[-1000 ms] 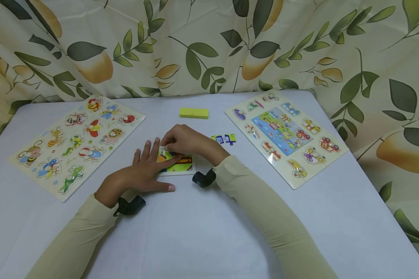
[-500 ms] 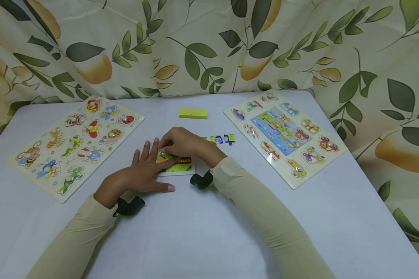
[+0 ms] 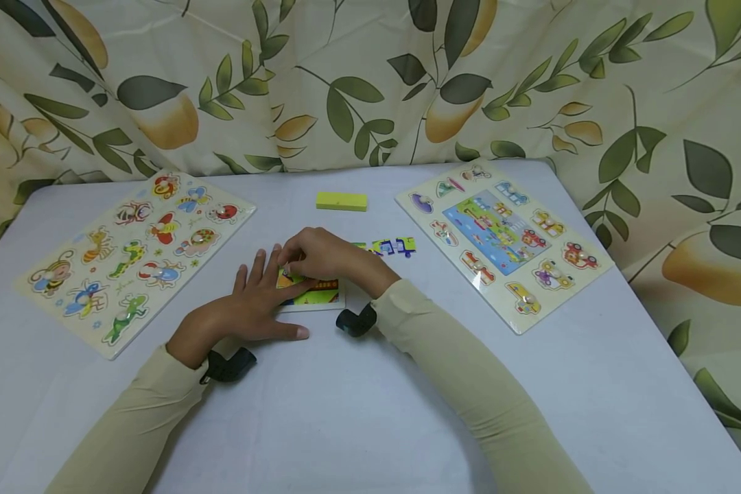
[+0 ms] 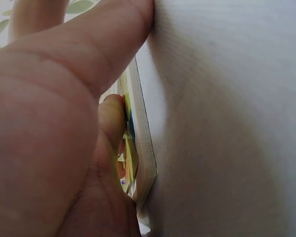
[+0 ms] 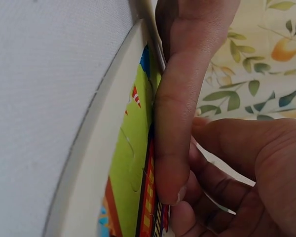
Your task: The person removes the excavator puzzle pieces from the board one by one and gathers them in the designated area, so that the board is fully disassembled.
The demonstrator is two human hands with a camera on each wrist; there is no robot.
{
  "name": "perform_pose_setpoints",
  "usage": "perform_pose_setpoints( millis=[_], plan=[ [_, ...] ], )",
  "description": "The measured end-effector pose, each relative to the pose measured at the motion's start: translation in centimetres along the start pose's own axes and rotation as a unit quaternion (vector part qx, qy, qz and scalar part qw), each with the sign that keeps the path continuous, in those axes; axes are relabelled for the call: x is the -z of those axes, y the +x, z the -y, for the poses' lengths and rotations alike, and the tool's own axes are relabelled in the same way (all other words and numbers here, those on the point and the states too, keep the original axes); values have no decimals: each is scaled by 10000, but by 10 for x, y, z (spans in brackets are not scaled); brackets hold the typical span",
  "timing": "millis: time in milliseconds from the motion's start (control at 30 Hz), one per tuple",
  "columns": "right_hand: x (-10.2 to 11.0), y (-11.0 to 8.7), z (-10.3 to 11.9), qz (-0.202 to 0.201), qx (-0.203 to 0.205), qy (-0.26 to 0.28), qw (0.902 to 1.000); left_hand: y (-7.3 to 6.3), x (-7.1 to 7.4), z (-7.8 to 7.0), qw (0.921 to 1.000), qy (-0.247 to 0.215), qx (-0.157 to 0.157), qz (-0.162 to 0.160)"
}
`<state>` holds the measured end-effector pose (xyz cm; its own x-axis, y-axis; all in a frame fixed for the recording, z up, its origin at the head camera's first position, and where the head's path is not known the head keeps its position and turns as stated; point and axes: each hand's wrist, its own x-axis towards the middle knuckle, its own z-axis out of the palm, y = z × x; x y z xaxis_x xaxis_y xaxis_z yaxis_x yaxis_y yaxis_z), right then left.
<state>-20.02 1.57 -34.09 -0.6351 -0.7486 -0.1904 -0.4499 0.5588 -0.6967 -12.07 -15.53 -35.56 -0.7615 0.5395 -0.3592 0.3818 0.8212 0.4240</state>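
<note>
Head view: your left hand (image 3: 241,307) spreads over the puzzle board (image 3: 322,296), off the far edge of the table (image 3: 370,412). Your right hand (image 3: 318,254) curls above it, hold unclear, slightly nearer you than earlier, revealing a third piece (image 3: 360,245).

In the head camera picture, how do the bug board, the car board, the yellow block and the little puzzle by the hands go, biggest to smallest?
Largest: bug board and car board, too alike to rank.
Next: little puzzle, partly hidden by the left hand and right hand.
Smallest: yellow block.
</note>
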Motion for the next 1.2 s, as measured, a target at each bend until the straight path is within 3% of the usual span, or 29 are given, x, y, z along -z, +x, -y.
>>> perform_pose_setpoints(
  millis=[1200],
  plan=[
    [-1, -2, 0, -151, 28, 408, 9990, 1, 1, 0, 9997, 236, 97, 45]
  ],
)
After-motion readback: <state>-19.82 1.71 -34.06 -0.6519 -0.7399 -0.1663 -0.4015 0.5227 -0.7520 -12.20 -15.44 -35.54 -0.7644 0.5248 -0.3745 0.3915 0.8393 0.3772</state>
